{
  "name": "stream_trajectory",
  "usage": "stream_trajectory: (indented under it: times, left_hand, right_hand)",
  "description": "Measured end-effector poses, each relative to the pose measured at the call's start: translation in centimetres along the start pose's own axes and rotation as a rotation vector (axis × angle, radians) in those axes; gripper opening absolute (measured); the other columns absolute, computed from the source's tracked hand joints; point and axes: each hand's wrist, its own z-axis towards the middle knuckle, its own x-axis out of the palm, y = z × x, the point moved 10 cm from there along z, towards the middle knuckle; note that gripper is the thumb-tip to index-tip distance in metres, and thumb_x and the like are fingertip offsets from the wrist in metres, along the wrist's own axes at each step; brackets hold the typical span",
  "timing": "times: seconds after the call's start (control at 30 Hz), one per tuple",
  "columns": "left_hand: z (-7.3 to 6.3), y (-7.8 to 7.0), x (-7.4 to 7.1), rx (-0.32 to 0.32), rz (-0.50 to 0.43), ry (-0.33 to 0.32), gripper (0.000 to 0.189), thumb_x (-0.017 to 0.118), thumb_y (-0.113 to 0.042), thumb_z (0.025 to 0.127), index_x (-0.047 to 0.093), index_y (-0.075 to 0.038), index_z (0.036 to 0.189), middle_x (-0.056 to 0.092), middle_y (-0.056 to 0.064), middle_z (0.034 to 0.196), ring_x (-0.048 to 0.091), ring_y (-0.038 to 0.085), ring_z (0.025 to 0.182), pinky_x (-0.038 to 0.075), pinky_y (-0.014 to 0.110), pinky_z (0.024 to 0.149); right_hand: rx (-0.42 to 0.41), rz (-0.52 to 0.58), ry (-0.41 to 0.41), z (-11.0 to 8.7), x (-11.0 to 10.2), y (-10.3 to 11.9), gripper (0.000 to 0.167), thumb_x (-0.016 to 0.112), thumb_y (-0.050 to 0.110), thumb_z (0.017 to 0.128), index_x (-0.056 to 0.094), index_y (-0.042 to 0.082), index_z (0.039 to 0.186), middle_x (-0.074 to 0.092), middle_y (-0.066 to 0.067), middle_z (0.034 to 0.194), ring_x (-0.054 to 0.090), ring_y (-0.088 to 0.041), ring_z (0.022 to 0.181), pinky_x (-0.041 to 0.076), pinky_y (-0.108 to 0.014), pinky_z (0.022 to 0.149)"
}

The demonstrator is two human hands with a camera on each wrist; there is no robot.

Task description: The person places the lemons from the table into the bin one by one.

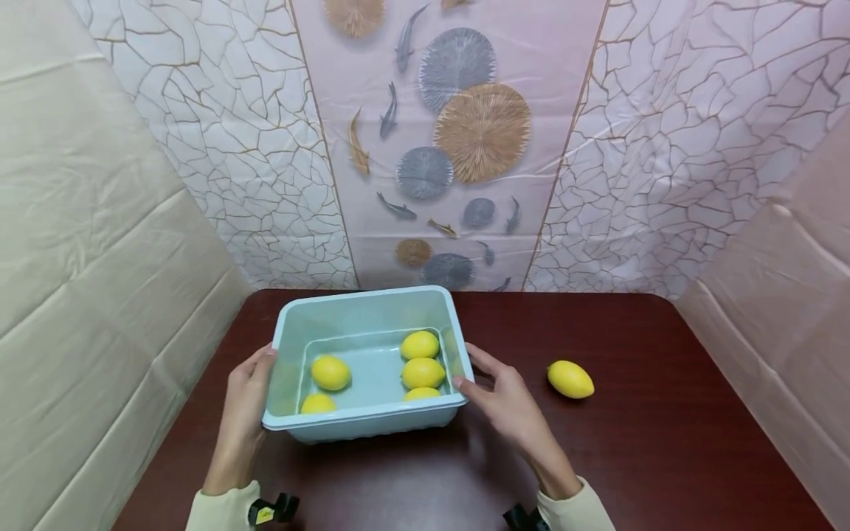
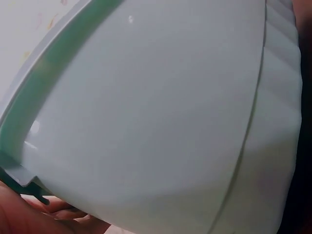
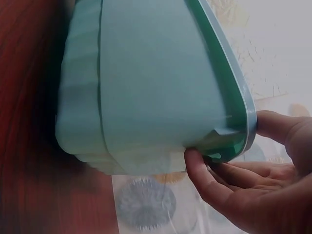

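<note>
Between my hands is a light blue plastic basin (image 1: 372, 295) with several yellow lemons (image 1: 423, 373) inside, some along its right wall and some on the left. My left hand (image 1: 244, 398) grips the rim at the left end, its thumb on top. At the right end my right hand (image 1: 508, 402) holds the rim, thumb above and fingers curled beneath, as the right wrist view shows of the fingers (image 3: 214, 187). The basin's outer wall (image 2: 161, 107) fills most of the left wrist view. Whether its base touches the table is hard to tell.
A single lemon (image 1: 570, 379) lies on the dark red-brown table (image 1: 664, 442), right of my right hand. Patterned cloth (image 1: 425, 221) hangs behind the table's far edge, and beige cloth (image 1: 86, 258) closes off the left and right sides.
</note>
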Motion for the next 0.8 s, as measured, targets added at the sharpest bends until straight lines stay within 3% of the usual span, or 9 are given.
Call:
stream_trajectory:
  times: [0.23, 0.47, 0.8]
  left_hand:
    - [0.2, -0.5, 2.7, 0.046, 0.01, 0.042, 0.06, 0.041, -0.04, 0.113, 0.038, -0.006, 0.163, 0.046, 0.014, 0.161, 0.054, 0.027, 0.135, 0.053, 0.023, 0.093]
    - [0.6, -1.1, 4.8, 0.098, 0.001, 0.055, 0.058, 0.046, -0.035, 0.113, 0.04, -0.003, 0.161, 0.047, 0.016, 0.159, 0.054, 0.028, 0.134, 0.045, 0.047, 0.111]
    - [1.0, -1.4, 7.4, 0.155, 0.002, 0.064, 0.052, 0.051, -0.03, 0.112, 0.05, -0.001, 0.154, 0.056, 0.018, 0.15, 0.06, 0.031, 0.126, 0.051, 0.045, 0.104]
  right_hand:
    - [0.031, 0.026, -0.031, -1.7, -2.3, -0.4, 0.065, 0.073, 0.01, 0.1, 0.045, 0.003, 0.158, 0.051, -0.023, 0.156, 0.059, -0.041, 0.135, 0.057, -0.035, 0.099]
    - [0.057, 0.028, -0.074, -2.7, -3.9, -1.1, 0.068, 0.072, 0.013, 0.102, 0.041, 0.003, 0.161, 0.047, -0.021, 0.16, 0.056, -0.039, 0.138, 0.052, -0.026, 0.099]
    - [0.046, -0.012, -0.086, -3.5, -5.7, -1.5, 0.068, 0.069, 0.013, 0.104, 0.037, -0.002, 0.161, 0.043, -0.025, 0.161, 0.053, -0.042, 0.139, 0.052, -0.02, 0.094]
